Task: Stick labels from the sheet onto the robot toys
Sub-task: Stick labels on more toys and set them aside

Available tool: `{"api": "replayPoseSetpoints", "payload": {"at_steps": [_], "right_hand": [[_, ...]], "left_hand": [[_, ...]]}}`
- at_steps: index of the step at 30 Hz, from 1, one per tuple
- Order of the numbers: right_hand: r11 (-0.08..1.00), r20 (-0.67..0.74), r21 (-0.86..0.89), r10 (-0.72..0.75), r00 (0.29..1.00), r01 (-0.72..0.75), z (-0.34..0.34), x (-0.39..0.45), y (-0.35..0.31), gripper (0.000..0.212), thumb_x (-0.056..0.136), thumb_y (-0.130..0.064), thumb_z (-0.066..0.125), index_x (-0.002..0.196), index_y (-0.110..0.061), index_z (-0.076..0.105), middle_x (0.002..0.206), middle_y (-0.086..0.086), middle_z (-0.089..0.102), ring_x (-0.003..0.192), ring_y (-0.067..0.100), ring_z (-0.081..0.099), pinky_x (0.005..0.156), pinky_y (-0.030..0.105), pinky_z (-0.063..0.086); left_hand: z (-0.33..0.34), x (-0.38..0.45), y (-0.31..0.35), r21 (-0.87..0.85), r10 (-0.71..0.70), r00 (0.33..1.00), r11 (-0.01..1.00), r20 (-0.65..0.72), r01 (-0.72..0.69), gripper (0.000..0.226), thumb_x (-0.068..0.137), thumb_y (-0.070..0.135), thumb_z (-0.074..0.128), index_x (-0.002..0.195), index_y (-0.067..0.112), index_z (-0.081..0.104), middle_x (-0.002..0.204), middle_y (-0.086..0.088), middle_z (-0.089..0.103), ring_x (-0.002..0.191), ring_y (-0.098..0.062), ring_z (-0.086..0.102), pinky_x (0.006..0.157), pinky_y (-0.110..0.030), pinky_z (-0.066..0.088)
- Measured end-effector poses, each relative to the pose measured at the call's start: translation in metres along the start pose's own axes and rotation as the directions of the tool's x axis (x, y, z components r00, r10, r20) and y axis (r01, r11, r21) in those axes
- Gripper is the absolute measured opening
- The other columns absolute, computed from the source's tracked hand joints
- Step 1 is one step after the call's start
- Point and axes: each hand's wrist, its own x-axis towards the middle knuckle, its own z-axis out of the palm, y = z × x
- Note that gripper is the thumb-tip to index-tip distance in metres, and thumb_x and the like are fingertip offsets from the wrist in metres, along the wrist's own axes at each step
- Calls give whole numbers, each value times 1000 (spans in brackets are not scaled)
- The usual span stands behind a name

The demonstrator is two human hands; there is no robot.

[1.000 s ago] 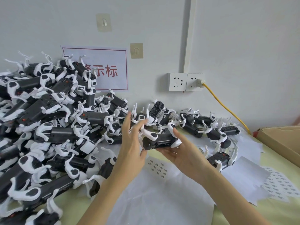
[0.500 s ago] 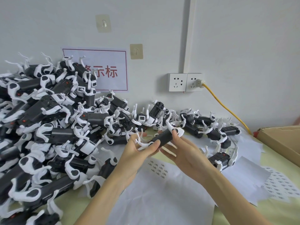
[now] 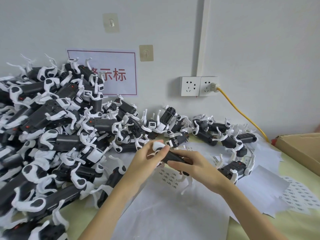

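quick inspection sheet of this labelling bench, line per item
surface: pale table, mostly under white paper sheets
job's things: held robot toy, black body, white legs; label sheet lying under the hands; second label sheet at right
clutter: big pile of robot toys at left, a row of more along the wall
hands: left hand and right hand both grip the held toy
cables: yellow cable plugged into wall socket
surroundings: paper sign, two adhesive hooks, cardboard box at right
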Motion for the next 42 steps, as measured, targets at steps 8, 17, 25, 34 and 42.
{"api": "replayPoseSetpoints", "payload": {"at_steps": [8,17,25,34,42], "right_hand": [[963,-204,257,141,969,-86,5,5,3,62,87,-61,68,123,-11,71,90,0,75,101,24,75,94,35,58],[928,-276,346,244,930,-141,1,7,7,66,86,-69,64,117,-12,76,103,16,77,87,19,75,93,38,60],[986,-172,-165,-42,984,13,-11,6,19,71,79,-24,92,140,-35,57,132,-21,63,123,-11,57,102,10,45],[781,-270,-591,-430,862,204,-13,8,21,75,77,-18,92,138,-36,53,132,-29,54,123,-3,54,100,11,41],[840,-380,-516,-400,834,167,3,9,24,63,90,-4,78,145,-28,57,156,-16,45,142,-4,43,110,16,40]], "left_hand": [[-1,1,4,-152,-33,977,988,-211,1,51,75,68,74,93,21,68,70,16,64,82,-8,66,97,-40,58],[-2,-1,9,-342,-55,997,937,44,67,32,93,41,72,78,14,64,85,-10,54,92,-28,61,96,-40,52],[-31,3,7,-1,127,977,992,172,-129,67,80,10,76,141,32,58,130,17,69,117,5,64,95,-15,49],[-33,3,0,575,443,871,664,212,-478,73,90,3,80,149,32,48,141,30,51,125,6,52,98,-6,35],[-10,-8,8,473,557,831,732,-3,-489,70,69,47,95,130,35,65,122,23,62,124,-9,57,102,-12,39]]}}
